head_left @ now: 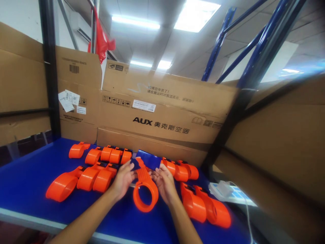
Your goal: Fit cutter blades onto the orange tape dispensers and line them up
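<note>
My left hand (123, 179) and my right hand (164, 181) hold between them one orange plastic ring-shaped part (145, 189) with a blue rectangular piece (149, 159) at its far end. The fingers of both hands are curled onto the part's upper end, where the blue piece meets the orange handle. The ring end hangs toward me over the blue table (22, 183). Several more orange parts (86, 176) lie to the left of my hands, and others (203, 205) lie to the right.
Large brown cardboard boxes (162, 115) stand along the back of the table and on both sides. A black post (50, 78) rises at the left. A white plug with a cable (222, 189) lies at the right, past the table's edge.
</note>
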A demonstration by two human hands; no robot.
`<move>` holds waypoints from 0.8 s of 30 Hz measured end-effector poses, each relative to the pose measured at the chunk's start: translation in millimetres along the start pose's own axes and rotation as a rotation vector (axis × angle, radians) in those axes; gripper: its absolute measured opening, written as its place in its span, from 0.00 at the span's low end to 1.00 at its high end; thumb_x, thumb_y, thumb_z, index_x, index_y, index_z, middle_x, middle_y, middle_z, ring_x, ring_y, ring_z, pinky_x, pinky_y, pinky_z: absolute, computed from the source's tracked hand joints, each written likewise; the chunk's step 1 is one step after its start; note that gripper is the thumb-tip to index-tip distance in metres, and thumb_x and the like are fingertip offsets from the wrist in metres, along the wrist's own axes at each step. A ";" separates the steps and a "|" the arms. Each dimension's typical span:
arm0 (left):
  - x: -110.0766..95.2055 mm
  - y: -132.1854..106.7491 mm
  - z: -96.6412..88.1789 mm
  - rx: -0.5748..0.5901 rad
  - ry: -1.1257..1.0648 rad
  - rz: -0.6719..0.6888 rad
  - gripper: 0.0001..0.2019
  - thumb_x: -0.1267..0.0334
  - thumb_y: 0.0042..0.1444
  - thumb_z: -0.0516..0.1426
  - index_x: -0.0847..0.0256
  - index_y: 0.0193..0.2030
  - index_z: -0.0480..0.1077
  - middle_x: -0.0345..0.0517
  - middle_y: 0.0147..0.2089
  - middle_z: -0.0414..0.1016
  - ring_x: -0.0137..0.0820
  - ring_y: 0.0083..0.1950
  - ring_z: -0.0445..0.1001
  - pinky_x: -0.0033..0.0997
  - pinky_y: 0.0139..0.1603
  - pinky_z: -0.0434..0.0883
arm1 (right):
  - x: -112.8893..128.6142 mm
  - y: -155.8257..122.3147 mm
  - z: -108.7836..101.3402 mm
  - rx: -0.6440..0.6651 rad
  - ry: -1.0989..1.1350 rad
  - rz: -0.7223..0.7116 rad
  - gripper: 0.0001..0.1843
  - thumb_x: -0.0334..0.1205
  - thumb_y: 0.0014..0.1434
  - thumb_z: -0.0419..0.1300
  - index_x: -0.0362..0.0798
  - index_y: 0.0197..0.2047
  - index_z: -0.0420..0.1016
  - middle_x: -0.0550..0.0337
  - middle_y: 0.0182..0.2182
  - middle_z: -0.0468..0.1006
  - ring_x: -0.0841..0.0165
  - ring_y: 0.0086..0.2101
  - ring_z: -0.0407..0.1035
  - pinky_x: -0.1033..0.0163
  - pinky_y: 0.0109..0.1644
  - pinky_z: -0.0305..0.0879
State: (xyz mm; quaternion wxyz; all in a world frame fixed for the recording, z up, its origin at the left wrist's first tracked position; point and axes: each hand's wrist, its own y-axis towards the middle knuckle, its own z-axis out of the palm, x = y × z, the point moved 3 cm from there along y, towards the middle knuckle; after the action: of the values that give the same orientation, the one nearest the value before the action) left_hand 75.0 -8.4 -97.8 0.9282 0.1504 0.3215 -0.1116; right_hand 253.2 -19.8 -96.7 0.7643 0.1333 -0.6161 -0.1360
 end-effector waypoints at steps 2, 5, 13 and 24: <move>-1.1 -0.2 -1.2 -0.025 -0.004 0.003 0.23 0.58 0.52 0.64 0.64 0.54 0.73 0.57 0.49 0.80 0.43 0.48 0.79 0.40 0.50 0.74 | 3.2 -1.4 0.3 -0.094 -0.210 -0.168 0.26 0.46 0.57 0.65 0.53 0.57 0.65 0.51 0.49 0.76 0.57 0.46 0.74 0.51 0.45 0.74; -0.6 -0.1 -1.9 -0.040 0.012 0.001 0.23 0.58 0.51 0.64 0.64 0.53 0.73 0.56 0.48 0.81 0.42 0.47 0.80 0.39 0.49 0.74 | 11.7 -5.1 4.1 -0.120 -0.590 -0.385 0.38 0.43 0.58 0.65 0.55 0.68 0.56 0.48 0.63 0.65 0.53 0.60 0.63 0.43 0.60 0.64; 5.0 -2.4 -0.4 0.018 0.114 -0.069 0.20 0.61 0.49 0.66 0.64 0.49 0.75 0.56 0.45 0.82 0.42 0.45 0.80 0.36 0.43 0.74 | 17.8 -8.2 5.3 0.041 -0.882 -0.483 0.22 0.41 0.60 0.62 0.54 0.59 0.71 0.49 0.54 0.75 0.53 0.55 0.69 0.43 0.61 0.64; 0.9 -9.9 6.8 0.167 0.139 -0.076 0.22 0.61 0.48 0.66 0.62 0.51 0.75 0.57 0.54 0.77 0.46 0.50 0.77 0.35 0.40 0.74 | 11.9 -3.9 4.8 -0.027 -0.565 -0.236 0.15 0.47 0.59 0.64 0.52 0.48 0.77 0.53 0.43 0.81 0.57 0.43 0.75 0.51 0.48 0.72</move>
State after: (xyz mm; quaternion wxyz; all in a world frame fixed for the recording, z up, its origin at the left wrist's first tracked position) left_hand 76.5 -20.1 -95.3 0.8829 0.2226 0.3803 -0.1624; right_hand 250.7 -28.0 -86.4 0.5432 0.1506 -0.7827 -0.2639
